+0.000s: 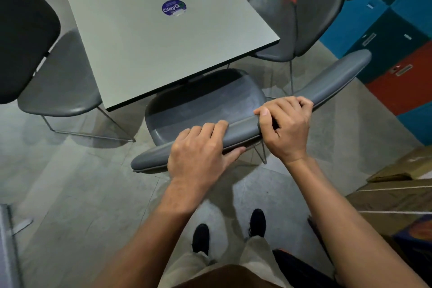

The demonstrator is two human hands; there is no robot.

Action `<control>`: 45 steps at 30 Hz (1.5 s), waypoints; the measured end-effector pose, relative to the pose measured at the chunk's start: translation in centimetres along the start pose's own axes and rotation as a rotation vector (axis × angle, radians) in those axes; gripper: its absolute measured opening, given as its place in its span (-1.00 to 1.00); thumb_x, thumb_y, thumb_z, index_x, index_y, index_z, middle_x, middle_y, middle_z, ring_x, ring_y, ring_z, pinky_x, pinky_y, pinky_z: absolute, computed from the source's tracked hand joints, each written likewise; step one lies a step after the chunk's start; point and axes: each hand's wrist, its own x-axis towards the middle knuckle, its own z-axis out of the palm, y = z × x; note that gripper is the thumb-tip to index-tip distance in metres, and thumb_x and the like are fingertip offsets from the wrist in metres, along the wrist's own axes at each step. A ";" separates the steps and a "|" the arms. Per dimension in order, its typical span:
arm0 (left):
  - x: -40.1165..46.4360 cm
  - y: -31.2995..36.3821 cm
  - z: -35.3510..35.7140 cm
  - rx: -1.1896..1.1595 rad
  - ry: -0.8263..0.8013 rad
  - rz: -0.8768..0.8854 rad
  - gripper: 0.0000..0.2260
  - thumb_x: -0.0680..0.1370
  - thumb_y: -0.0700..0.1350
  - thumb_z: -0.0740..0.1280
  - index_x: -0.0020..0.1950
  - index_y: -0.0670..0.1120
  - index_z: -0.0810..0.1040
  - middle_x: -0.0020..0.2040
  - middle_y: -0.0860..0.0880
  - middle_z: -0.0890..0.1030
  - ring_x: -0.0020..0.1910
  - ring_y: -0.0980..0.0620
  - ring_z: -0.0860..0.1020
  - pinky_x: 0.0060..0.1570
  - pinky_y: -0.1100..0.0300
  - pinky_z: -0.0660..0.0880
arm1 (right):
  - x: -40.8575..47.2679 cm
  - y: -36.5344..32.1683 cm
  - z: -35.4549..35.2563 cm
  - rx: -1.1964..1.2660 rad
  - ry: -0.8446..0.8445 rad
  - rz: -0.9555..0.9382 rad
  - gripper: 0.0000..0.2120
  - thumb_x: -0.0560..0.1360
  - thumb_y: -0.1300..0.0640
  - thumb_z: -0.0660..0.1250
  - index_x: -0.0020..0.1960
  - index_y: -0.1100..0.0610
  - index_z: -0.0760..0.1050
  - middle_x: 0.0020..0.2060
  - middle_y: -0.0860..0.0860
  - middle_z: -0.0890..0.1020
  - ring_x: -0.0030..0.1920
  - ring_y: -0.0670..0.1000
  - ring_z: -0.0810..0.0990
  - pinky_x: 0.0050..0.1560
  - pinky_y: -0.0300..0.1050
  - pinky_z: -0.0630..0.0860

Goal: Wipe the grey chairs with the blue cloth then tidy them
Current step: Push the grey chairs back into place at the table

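Head view: my left hand point(198, 154) and right hand point(284, 124) both curl around the top edge of the grey padded chair's backrest point(332, 82). Its seat point(205, 100) sits partly under the square pale-grey table point(140, 42). Blue cloth unseen.
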 end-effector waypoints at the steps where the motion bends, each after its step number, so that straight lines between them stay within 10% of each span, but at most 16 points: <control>1: 0.0 0.1 -0.1 0.003 -0.009 -0.011 -0.42 0.54 0.46 0.20 0.24 0.03 0.58 -0.09 0.02 0.66 -0.13 -0.03 0.63 -0.10 0.07 0.51 | 0.0 0.5 -0.1 0.011 -0.001 -0.021 -0.70 0.61 0.07 0.20 -0.20 0.05 0.63 -0.23 -0.10 0.66 -0.13 -0.01 0.59 0.13 0.03 0.29; 20: 1.3 7.8 -2.2 0.027 -0.257 -0.498 -0.27 0.41 0.55 0.24 0.44 0.15 0.42 0.35 0.08 0.54 0.37 -0.03 0.42 0.45 -0.10 0.21 | 1.0 5.1 -2.8 0.239 -0.186 -0.103 -0.75 0.65 0.06 0.23 -0.08 0.04 0.66 -0.12 -0.11 0.69 -0.05 -0.05 0.62 0.25 0.05 0.36; 45: 13.1 20.5 -1.2 -0.318 -0.118 -0.078 -0.41 0.57 0.31 0.29 0.55 0.12 0.33 0.53 0.11 0.39 0.49 0.06 0.36 0.47 0.04 0.28 | 3.8 19.7 -9.0 0.135 -0.186 0.199 -0.71 0.63 0.01 0.23 0.27 0.01 0.61 0.25 -0.04 0.60 0.42 0.02 0.43 0.48 0.18 0.28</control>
